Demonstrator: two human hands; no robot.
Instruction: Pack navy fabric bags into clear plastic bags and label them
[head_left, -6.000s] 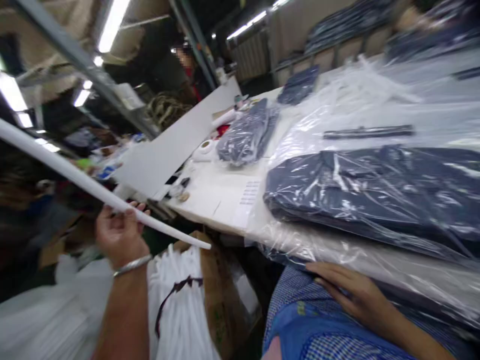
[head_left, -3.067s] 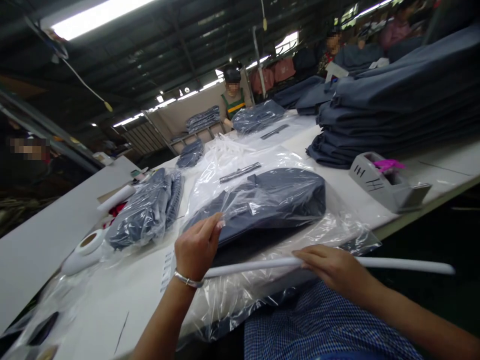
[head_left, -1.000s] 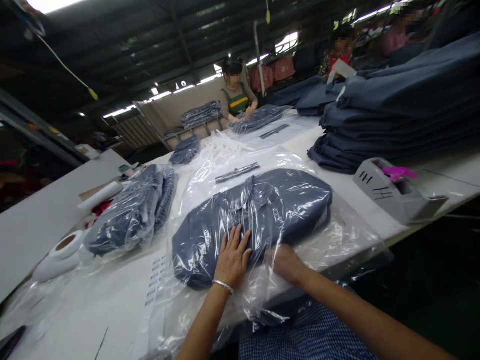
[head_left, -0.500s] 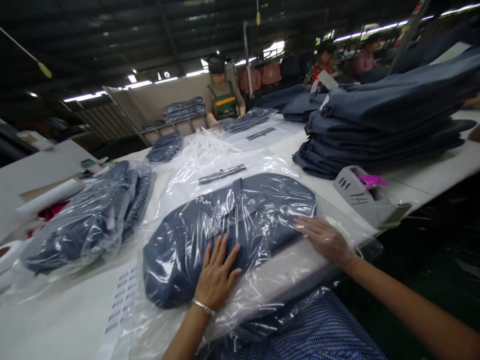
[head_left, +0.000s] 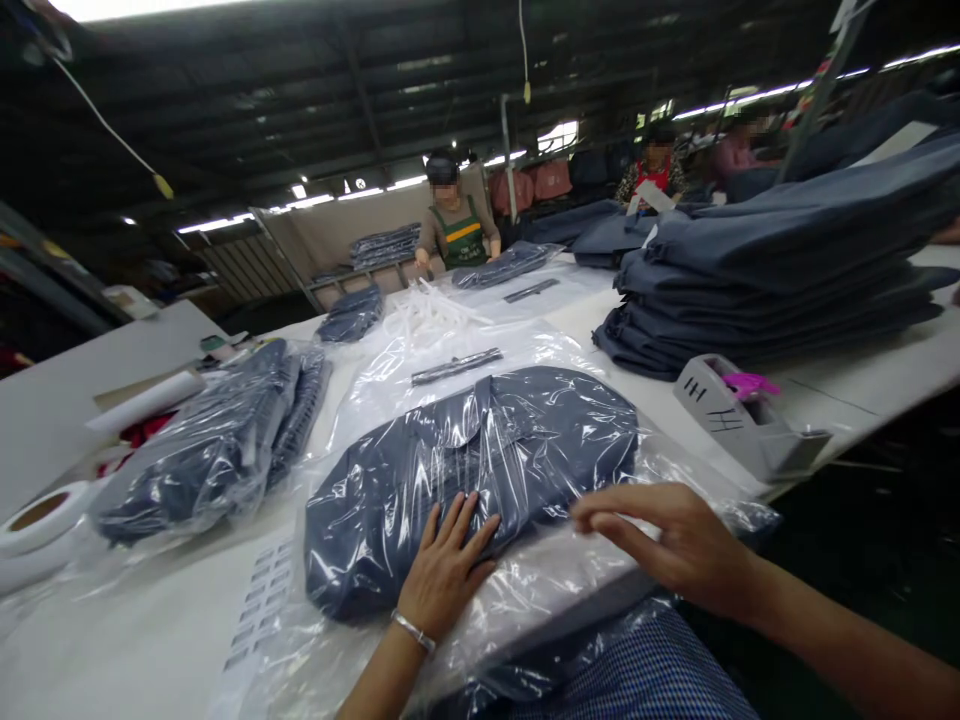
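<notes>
"How are the hands standing now?"

"Apart. The left hand (head_left: 446, 580) is resting flat, fingers spread, on the plastic (head_left: 570, 560) covering the blue bundle (head_left: 480, 455), which is lying on the near part of the desk (head_left: 135, 620)."

"And the right hand (head_left: 675, 540)?"

"It's no longer lying on the bundle's right end; it's hovering by the near edge, half-curled, apparently gripping nothing (whether a fingertip is brushing the plastic, I can't tell)."

"Meaning what?"

"By my reading, only the left hand is surely steadying the bundle, and the wrapping is already covering it."

"Farther out?"

"A dark strip (head_left: 456, 366) is lying just beyond, a wrapped pack (head_left: 202, 450) is sitting to the left, and a grey box (head_left: 727, 410) is standing to the right."
</notes>
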